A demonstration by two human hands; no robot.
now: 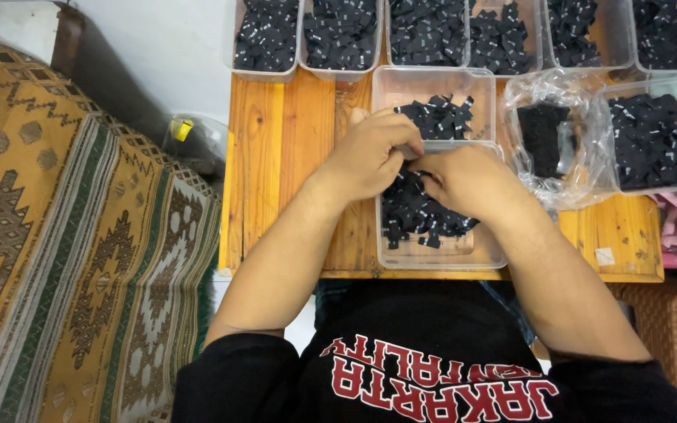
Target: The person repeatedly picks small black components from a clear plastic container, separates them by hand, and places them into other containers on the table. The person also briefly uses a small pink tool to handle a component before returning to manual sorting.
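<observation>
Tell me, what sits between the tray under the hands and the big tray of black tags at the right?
A crumpled clear plastic bag holding black tags, seen in the head view.

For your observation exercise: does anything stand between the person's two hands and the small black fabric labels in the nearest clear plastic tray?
Nothing visible does. The left hand and right hand meet directly over the small black fabric labels in the lidless nearest clear plastic tray.

Left hand (370, 153) and right hand (464, 176) together, fingers curled, forearms converging
</observation>
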